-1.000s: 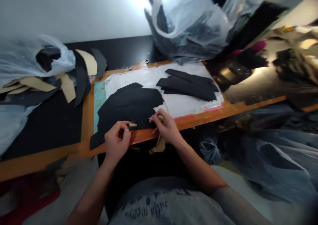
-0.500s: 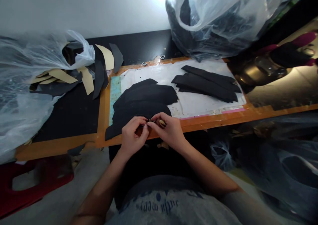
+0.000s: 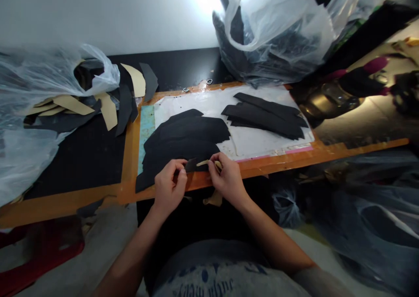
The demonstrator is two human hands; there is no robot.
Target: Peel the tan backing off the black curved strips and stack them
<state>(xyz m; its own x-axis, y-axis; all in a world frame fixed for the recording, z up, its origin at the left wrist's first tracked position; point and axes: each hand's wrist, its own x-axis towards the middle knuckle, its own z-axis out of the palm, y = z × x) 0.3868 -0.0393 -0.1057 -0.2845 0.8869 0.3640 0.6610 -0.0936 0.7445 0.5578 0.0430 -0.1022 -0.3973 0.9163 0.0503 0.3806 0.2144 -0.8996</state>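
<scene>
At the table's front edge, my left hand (image 3: 170, 185) pinches a small dark piece (image 3: 190, 164) between thumb and fingers. My right hand (image 3: 227, 179) is closed on a thin tan strip (image 3: 203, 162), whose end points toward the dark piece. More tan material curls inside the right fingers, partly hidden. Just beyond both hands lies a fanned stack of black cut pieces (image 3: 186, 133). A second pile of long black pieces (image 3: 266, 115) rests farther right on the white sheet (image 3: 212, 102).
Left, a clear plastic bag (image 3: 36, 78) spills black and tan pieces (image 3: 108, 109). Another plastic bag (image 3: 278, 35) stands at the back right, near a brass-coloured machine part (image 3: 327, 100). Two small metal rings or buckles (image 3: 209, 82) lie behind the sheet. Orange tape (image 3: 262, 166) lines the table edge.
My hands have drawn apart from where they met. The dark piece and the tan strip now show between them. The whole view has shifted slightly.
</scene>
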